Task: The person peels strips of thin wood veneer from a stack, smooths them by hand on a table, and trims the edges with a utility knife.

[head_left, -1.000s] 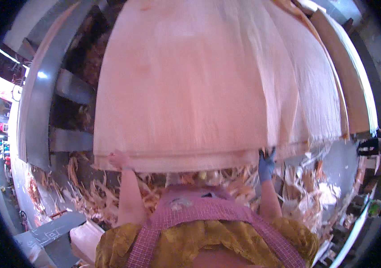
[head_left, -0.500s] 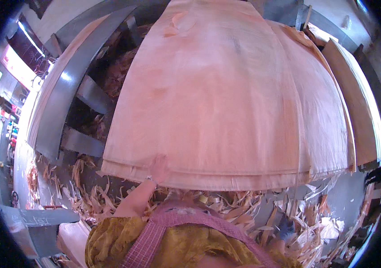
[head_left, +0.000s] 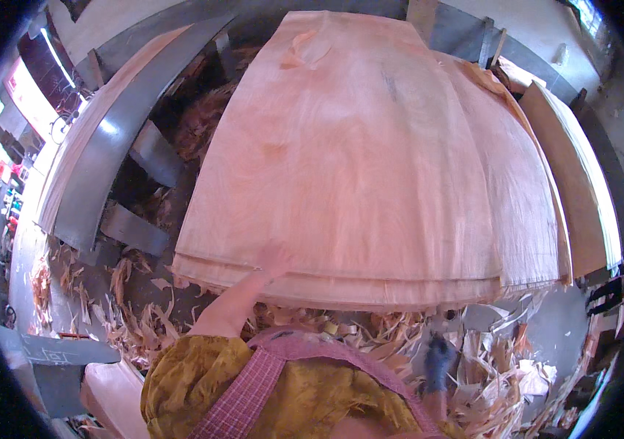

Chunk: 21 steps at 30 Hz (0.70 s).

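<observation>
A large stack of thin pinkish wood veneer sheets [head_left: 356,183] spreads out in front of me, its near edges layered. My left hand [head_left: 274,259] reaches onto the top sheet by the near edge. It looks flat with fingers stretched forward, though motion blurs them, and nothing shows in it. My right hand [head_left: 439,358], in a dark blue-grey glove, is low on the right, apart from the stack's near edge and above the scraps. Its fingers are too unclear to make out.
Torn veneer strips [head_left: 143,322] litter the floor along the stack's near side. A grey metal rail [head_left: 114,139] with crosspieces runs along the left. Another sheet stack [head_left: 572,175] stands at the right. A grey beam [head_left: 63,351] juts in at the lower left.
My left hand has shifted slightly right and farther onto the top sheet. My gloved right hand has risen and moved left toward the stack. The view has shifted slightly.
</observation>
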Available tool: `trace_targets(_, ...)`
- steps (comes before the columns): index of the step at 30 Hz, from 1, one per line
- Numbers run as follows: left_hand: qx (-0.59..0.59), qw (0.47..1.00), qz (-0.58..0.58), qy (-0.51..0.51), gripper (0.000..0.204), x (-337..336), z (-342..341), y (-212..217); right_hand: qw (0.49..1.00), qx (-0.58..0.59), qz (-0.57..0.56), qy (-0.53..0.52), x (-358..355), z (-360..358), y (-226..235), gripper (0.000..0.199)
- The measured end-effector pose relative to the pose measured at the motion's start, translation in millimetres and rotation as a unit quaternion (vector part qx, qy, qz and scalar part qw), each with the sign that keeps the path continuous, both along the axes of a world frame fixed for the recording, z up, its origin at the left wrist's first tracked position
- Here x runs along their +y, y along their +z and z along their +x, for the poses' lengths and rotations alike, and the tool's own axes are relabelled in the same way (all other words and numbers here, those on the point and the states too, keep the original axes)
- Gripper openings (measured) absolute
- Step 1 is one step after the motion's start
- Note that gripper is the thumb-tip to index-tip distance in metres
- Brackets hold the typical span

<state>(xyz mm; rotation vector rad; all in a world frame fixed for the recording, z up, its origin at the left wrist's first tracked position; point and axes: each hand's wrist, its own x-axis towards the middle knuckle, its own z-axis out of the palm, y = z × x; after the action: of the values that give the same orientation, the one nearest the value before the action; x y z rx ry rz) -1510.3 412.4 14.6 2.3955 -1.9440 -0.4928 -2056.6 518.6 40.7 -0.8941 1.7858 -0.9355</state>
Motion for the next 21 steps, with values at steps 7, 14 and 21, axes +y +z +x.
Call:
trace_targets(7, 0.562, 0.821, -0.019, 0.095, 0.049, -24.5, -77.0, -20.6, 0.978, -0.171, 0.064, 0.097, 20.7, 259.3, 1.7, 0.044)
trace_targets(14, 0.660, 0.716, 0.024, 0.226, 0.028, 21.0, -30.9, 3.4, 0.967, -0.217, 0.117, 0.068, 84.4, 363.6, -34.9, 0.041)
trace_targets(21, 0.578, 0.767, -0.008, 0.278, 0.021, 122.8, 69.9, -4.4, 0.941, -0.237, 0.120, 0.208, 140.3, 418.7, -56.2, 0.028)
